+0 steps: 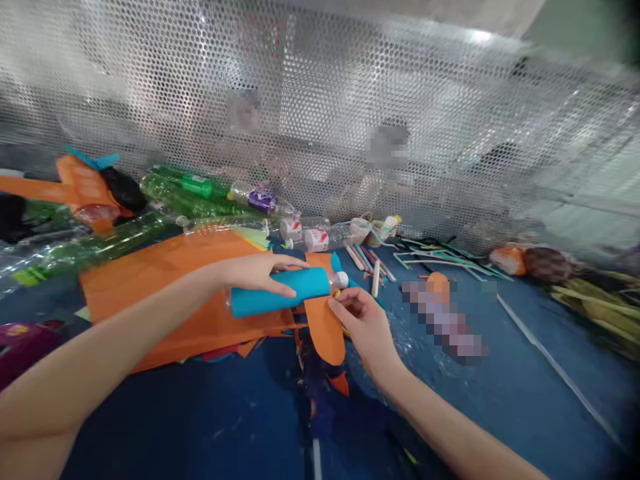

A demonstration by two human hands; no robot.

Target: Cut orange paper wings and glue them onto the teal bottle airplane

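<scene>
A clear plastic bottle wrapped in blue paper (280, 293) lies on its side, its white cap (342, 280) toward the right. My left hand (255, 275) grips it from above and behind, thumb along the near side. An orange paper wing (326, 333) with a rounded end sticks out from the bottle's near side; more orange paper shows beyond the bottle. My right hand (363, 323) pinches the wing's edge close to the bottle's neck. A small yellow bit shows by its fingertips, too small to name. Large orange paper sheets (165, 287) lie under the bottle.
Several green and clear bottles (200, 187) lie along the perforated metal screen (320, 87). An orange paper model (85, 187) stands at far left. Sticks (375, 263) and thin straws (445, 257) lie at the back right. Behind the screen, people are dimly visible.
</scene>
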